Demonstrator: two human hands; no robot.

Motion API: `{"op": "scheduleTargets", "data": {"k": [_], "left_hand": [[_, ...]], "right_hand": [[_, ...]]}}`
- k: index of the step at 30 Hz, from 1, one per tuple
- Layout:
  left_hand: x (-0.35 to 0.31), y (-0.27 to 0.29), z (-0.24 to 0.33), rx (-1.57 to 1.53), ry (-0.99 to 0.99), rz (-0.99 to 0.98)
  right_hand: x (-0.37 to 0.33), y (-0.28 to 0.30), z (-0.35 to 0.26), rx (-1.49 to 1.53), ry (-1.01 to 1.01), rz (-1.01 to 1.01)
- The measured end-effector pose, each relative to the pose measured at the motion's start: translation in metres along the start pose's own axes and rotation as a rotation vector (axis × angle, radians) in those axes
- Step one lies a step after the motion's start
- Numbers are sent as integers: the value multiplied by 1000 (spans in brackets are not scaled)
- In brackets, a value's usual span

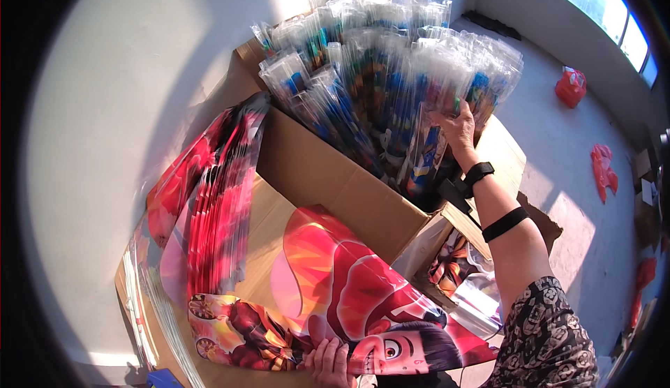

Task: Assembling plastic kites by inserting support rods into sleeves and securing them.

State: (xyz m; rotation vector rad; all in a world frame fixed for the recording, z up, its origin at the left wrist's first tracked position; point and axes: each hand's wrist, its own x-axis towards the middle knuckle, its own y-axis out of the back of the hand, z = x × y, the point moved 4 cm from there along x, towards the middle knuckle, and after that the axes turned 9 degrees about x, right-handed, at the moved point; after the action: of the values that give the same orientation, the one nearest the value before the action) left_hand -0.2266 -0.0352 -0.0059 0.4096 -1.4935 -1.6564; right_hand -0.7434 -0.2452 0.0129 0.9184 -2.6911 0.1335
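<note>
At the lower edge my left hand (326,364) has its fingers closed over the edge of a glossy printed sheet (335,269), red and pink with a cartoon face. Beside that hand lies a yellow and dark-red printed piece (244,329). My right arm stretches forward, and my right hand (458,128) pinches a slim package in a clear plastic sleeve (426,151), at the near right of a packed cardboard box (342,172). Many similar clear-sleeved packages (370,74) with blue and coloured contents stand upright in the box. My right fingertips are partly hidden among the sleeves.
A stack of folded red sheets (220,213) leans at the left, near thin white rods (143,304). A smaller box with dark printed pieces (450,266) sits below my right forearm. Red plastic bags (571,86) lie on the floor at right. A wall (105,144) borders the left.
</note>
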Motion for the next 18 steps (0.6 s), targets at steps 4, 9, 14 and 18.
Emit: {"op": "scheduleTargets", "data": {"k": [4,9,14,18], "left_hand": [[4,6,2,28,5,-19],[3,3,3,25,21,-29],[8,6,11,-4,32,17],[-2,-1,5,-29,28,1]], "right_hand": [[-24,-65,-2,-364,109,11],[-17,-119,1,-393,-90,-210],[-10,-160,21,-465,-70,-150],[-7,-159,26,-494,-42,-78]]}}
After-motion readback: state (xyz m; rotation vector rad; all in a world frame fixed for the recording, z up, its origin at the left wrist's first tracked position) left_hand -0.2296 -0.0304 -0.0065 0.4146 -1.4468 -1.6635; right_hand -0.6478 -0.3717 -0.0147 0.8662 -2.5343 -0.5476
